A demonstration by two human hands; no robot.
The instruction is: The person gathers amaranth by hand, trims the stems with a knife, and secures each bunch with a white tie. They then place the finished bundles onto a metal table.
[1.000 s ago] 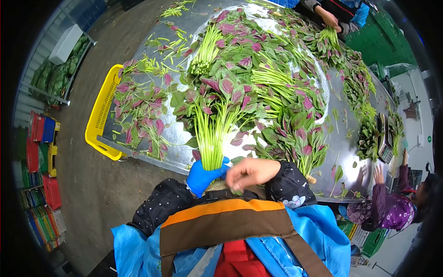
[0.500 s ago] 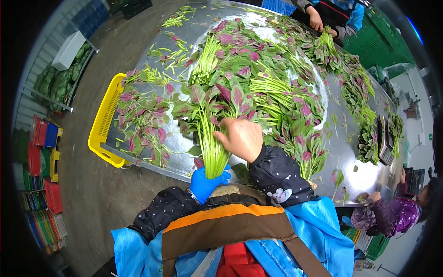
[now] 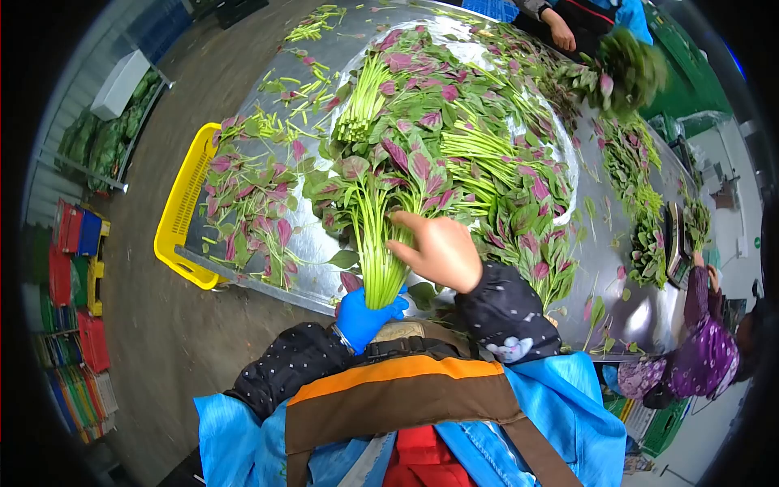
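Observation:
A bunch of amaranth greens stands in front of me, its pale green stems pointing down and its green and purple leaves at the top. My left hand, in a blue glove, is wrapped round the stem ends just over the table edge. My right hand is bare, at the right side of the bunch, with index finger and thumb apart and their tips at the stems. Beyond the bunch, a heap of loose amaranth covers a white sheet. Another stack of stems lies at its upper left.
Trimmed leaves are strewn on the metal table beside a yellow crate. At the far side a co-worker's hand is near a blurred bunch. Another person stands at right by a scale.
My right hand has moved right, its fingers loosening from the stems. My left hand keeps its hold. The far co-worker's bunch has been lifted and swung right; the person at right has reached toward the scale.

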